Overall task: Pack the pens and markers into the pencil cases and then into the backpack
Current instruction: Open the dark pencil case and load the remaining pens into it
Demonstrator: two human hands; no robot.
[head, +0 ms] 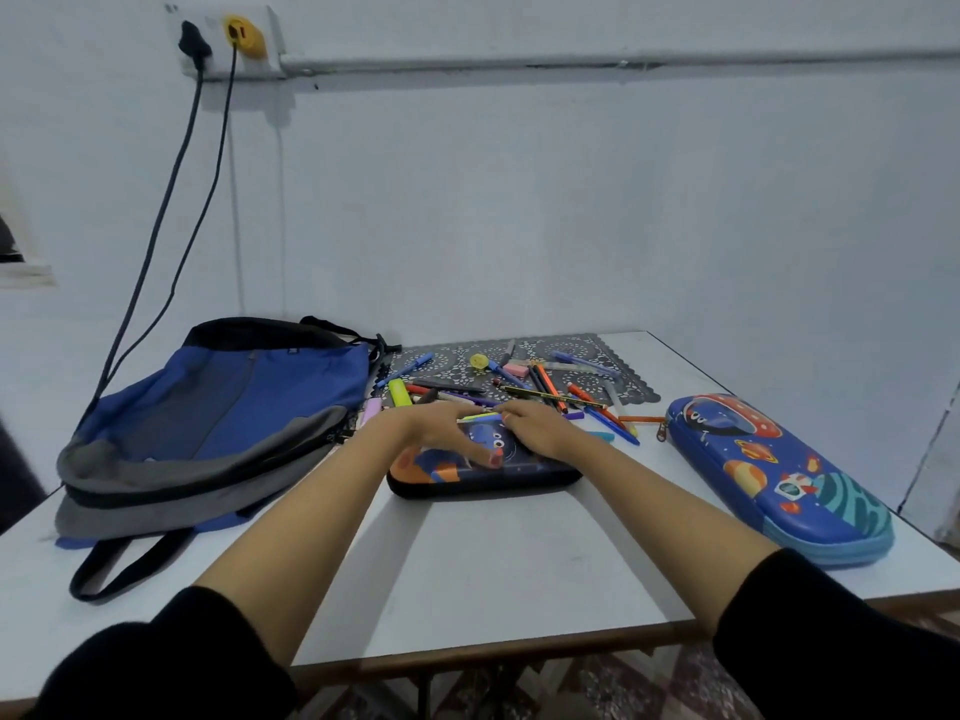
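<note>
Two black sleeves [156, 657] frame bare forearms reaching to a dark blue hard-shell pencil case with a space print [519, 472], which lies shut on the white table [493, 563]. The left hand [441, 428] lies stretched across its lid, thumb pressing on top. The right hand [543, 428] curls its fingers at the case's far rim; whether they grasp anything, I cannot tell. Just beyond the case, loose coloured pens and markers [519, 387] are scattered over a dark patterned mat [452, 356]. Left of the case a blue and grey fabric backpack [223, 407] lies flat; to its right is a brighter blue zipped pencil case with planets [774, 470].
</note>
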